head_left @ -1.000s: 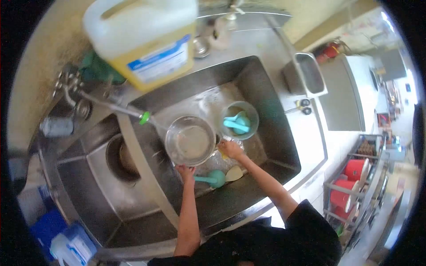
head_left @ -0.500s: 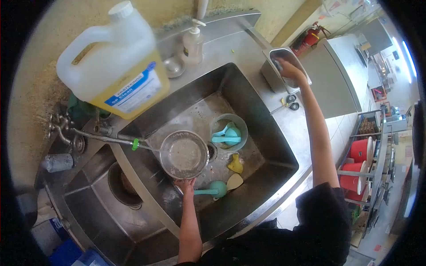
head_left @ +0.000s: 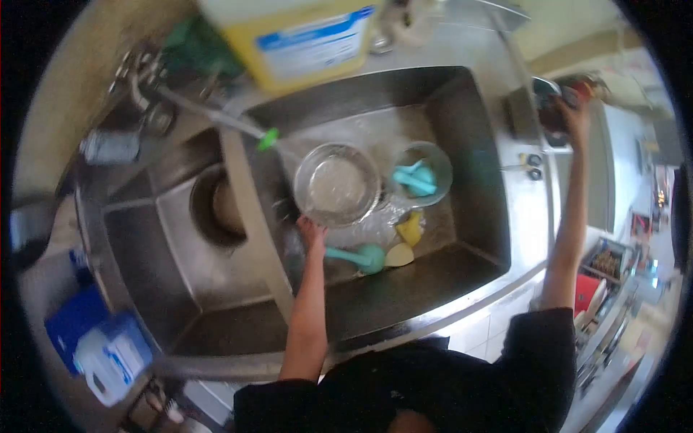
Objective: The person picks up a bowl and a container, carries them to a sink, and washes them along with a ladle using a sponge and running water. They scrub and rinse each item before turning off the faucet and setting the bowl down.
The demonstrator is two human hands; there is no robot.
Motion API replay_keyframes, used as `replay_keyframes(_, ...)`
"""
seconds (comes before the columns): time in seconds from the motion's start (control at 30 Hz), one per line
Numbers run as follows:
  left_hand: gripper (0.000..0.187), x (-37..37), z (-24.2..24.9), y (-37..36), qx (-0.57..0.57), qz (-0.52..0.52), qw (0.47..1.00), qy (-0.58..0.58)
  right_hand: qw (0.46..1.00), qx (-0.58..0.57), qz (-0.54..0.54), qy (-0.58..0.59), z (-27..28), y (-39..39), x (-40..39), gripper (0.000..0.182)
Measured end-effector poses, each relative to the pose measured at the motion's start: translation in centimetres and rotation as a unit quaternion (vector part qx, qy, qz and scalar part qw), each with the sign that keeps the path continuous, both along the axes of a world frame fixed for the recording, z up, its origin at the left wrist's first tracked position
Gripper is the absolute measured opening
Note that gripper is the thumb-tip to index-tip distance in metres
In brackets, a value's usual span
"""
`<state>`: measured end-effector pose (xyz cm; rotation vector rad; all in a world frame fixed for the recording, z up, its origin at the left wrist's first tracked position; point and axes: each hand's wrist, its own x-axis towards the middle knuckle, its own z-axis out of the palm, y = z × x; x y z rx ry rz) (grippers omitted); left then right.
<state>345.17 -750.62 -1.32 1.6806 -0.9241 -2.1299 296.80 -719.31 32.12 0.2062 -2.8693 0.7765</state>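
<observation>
My left hand [head_left: 312, 232] is at the near rim of a round metal bowl [head_left: 337, 182] in the right sink basin, its fingers closed on the edge. Water runs from the tap hose with a green clip [head_left: 267, 138] towards the bowl. My right hand [head_left: 574, 110] is stretched out to the far right, above a metal container [head_left: 530, 115] on the counter. Its fingers are closed round something small and dark, too blurred to name. Beside the bowl, a clear tub [head_left: 443, 173] holds turquoise utensils [head_left: 415, 179]. A turquoise ladle [head_left: 369, 258] lies nearer me.
A yellow piece [head_left: 410, 229] and a cream spatula head [head_left: 399, 255] lie on the basin floor. The left basin holds a pot [head_left: 209, 209]. A large jug of yellow liquid [head_left: 310, 50] stands behind the sink. Black-handled scissors [head_left: 534, 167] lie on the right counter.
The view has swung, so the sink appears shifted and turned. My right hand has lifted out of the metal container with the small dark thing. My left hand stays at the bowl's rim.
</observation>
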Motion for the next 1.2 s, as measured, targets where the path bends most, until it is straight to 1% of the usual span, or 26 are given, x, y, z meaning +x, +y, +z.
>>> replay_keyframes(0.03, 0.031, -0.6, -0.3, -0.6, 0.007, 0.004, 1.000, 0.007, 0.988, -0.148, 0.033, -0.006, 0.5, 0.4, 0.4, 0.043)
replay_keyframes(0.07, 0.030, -1.2, 0.1, -0.9, 0.017, 0.019, 1.000, 0.004, 0.963, -0.249, 0.096, -0.028, 0.9, 1.0, 0.8, 0.038)
replay_keyframes(0.1, 0.028, -1.4, 0.7, -1.0, 0.030, 0.031, 0.999, 0.001, 0.931, -0.337, 0.126, -0.064, 2.4, -0.7, 3.4, 0.040)
replay_keyframes(0.13, 0.027, -1.4, 0.3, -1.0, 0.018, 0.038, 0.999, 0.004, 0.921, -0.343, 0.170, -0.078, 3.2, -2.8, 6.1, 0.045)
replay_keyframes(0.17, 0.025, -1.4, 0.0, -0.9, 0.007, 0.041, 0.999, 0.008, 0.923, -0.319, 0.155, -0.151, 3.2, -4.3, 8.4, 0.046)
replay_keyframes(0.23, 0.020, -0.9, -1.4, -0.7, -0.010, 0.041, 0.998, 0.039, 0.909, -0.234, 0.204, -0.277, 1.8, -11.8, 15.3, 0.050)
replay_keyframes(0.27, 0.020, -0.7, -1.5, -0.5, -0.020, 0.034, 0.999, 0.034, 0.876, -0.231, 0.309, -0.289, -1.7, -14.4, 17.3, 0.053)
replay_keyframes(0.33, 0.020, -0.8, -1.5, -0.3, -0.043, 0.017, 0.998, 0.029, 0.865, -0.046, 0.399, -0.300, -8.7, -19.4, 21.7, 0.053)
replay_keyframes(0.37, 0.019, -0.7, -1.5, -0.4, -0.049, 0.001, 0.998, 0.026, 0.842, -0.040, 0.455, -0.286, -13.9, -21.6, 24.1, 0.054)
replay_keyframes(0.4, 0.019, -0.7, -1.4, -0.4, -0.055, -0.014, 0.998, 0.024, 0.829, -0.017, 0.514, -0.222, -20.5, -23.3, 26.2, 0.057)
replay_keyframes(0.43, 0.019, -0.6, -1.2, -0.4, -0.060, -0.030, 0.998, 0.021, 0.820, 0.138, 0.486, -0.270, -22.6, -25.6, 28.5, 0.054)
replay_keyframes(0.5, 0.020, -0.8, -0.1, -0.4, -0.072, -0.037, 0.997, 0.012, 0.814, 0.245, 0.523, -0.054, -29.4, -27.7, 30.9, 0.053)
replay_keyframes(0.6, 0.021, -1.3, -0.2, -0.1, -0.101, -0.024, 0.994, 0.022, 0.808, 0.310, 0.493, -0.087, -32.6, -27.9, 31.0, 0.058)
replay_keyframes(0.63, 0.021, -1.0, -0.3, 0.2, -0.109, -0.014, 0.994, 0.027, 0.820, 0.264, 0.493, -0.119, -33.0, -27.0, 31.2, 0.056)
replay_keyframes(0.67, 0.021, -0.8, -0.4, 0.2, -0.100, -0.016, 0.994, 0.030, 0.819, 0.226, 0.491, -0.193, -33.5, -26.5, 32.1, 0.055)
replay_keyframes(0.73, 0.022, -1.0, -0.8, 0.2, -0.084, -0.016, 0.995, 0.042, 0.799, 0.147, 0.479, -0.332, -33.5, -26.1, 33.8, 0.054)
replay_keyframes(0.77, 0.021, -0.5, -1.0, -0.5, -0.086, -0.094, 0.992, 0.007, 0.837, 0.014, 0.437, -0.328, -35.9, -26.4, 35.1, 0.054)
replay_keyframes(0.83, 0.020, -0.9, -0.4, 0.1, -0.086, -0.080, 0.993, 0.015, 0.861, -0.116, 0.265, -0.418, -36.3, -30.3, 35.5, 0.046)
replay_keyframes(0.87, 0.020, -1.1, -0.1, 0.3, -0.087, -0.077, 0.993, 0.019, 0.856, -0.182, 0.169, -0.454, -36.4, -31.6, 35.3, 0.042)
replay_keyframes(0.93, 0.019, -1.8, 0.4, 0.2, -0.070, -0.045, 0.995, 0.055, 0.874, -0.156, 0.229, -0.398, -36.8, -31.8, 35.3, 0.042)
replay_keyframes(1.0, 0.018, -2.5, 0.8, 0.1, -0.060, -0.001, 0.995, 0.080, 0.860, -0.149, 0.358, -0.331, -36.5, -30.9, 35.1, 0.042)
replay_keyframes(1.03, 0.017, -2.5, 0.6, 0.0, -0.067, 0.005, 0.995, 0.079, 0.827, -0.152, 0.459, -0.286, -34.6, -29.4, 34.0, 0.043)
replay_keyframes(1.07, 0.017, -2.1, 0.4, -0.1, -0.072, 0.013, 0.994, 0.075, 0.781, -0.153, 0.555, -0.241, -33.3, -27.9, 33.0, 0.044)
replay_keyframes(1.1, 0.017, -1.8, 0.2, -0.1, -0.079, 0.024, 0.994, 0.071, 0.762, -0.120, 0.584, -0.251, -33.2, -26.8, 31.7, 0.044)
replay_keyframes(1.17, 0.016, -1.9, 0.9, -0.2, -0.106, 0.006, 0.990, 0.088, 0.720, -0.057, 0.638, -0.267, -33.6, -25.7, 29.6, 0.046)
replay_keyframes(1.2, 0.016, -2.1, 1.1, -0.2, -0.120, -0.006, 0.988, 0.098, 0.756, -0.095, 0.579, -0.291, -34.1, -25.8, 30.3, 0.047)
